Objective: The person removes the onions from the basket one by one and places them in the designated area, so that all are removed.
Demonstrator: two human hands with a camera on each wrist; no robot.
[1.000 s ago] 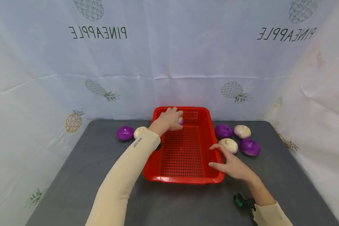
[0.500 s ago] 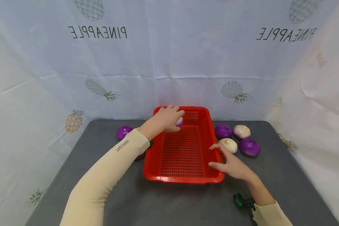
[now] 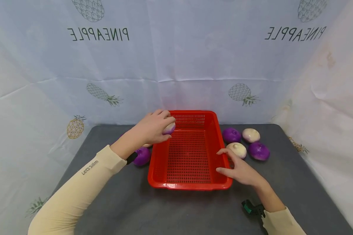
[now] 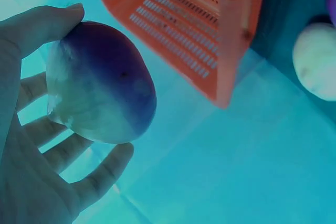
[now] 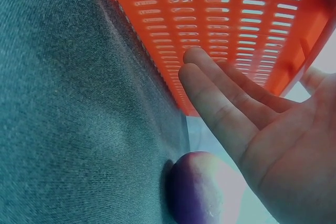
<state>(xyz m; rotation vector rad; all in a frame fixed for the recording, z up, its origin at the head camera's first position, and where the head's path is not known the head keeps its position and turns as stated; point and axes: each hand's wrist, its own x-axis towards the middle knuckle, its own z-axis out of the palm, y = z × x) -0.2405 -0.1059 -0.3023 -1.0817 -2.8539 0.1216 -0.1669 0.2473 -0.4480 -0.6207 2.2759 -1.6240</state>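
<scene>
My left hand (image 3: 153, 127) holds a purple-and-white turnip (image 3: 169, 128) above the upper left rim of the red plastic basket (image 3: 189, 186). In the left wrist view, the thumb lies on the purple top side of the turnip (image 4: 102, 85) and the other fingers support it from below, beside the basket. At the basket's right wall, my right hand (image 3: 242, 171) holds the rim, thumb and index finger reaching over it. The right wrist view shows the other fingers stretched along the outside of the slotted basket wall (image 5: 252, 19).
Right of the basket are several turnips, including a purple one (image 3: 259, 151) and a white one (image 3: 236, 150) close to my right hand. Left of it lies another purple turnip (image 3: 142, 156), others partly hidden by my left arm. A pineapple-print sheet (image 3: 191, 58) hangs behind the dark table (image 3: 176, 212).
My left hand has moved left with the turnip, from over the basket's inside to its upper left rim. The arm swung left too, uncovering a purple turnip. My right hand stayed put.
</scene>
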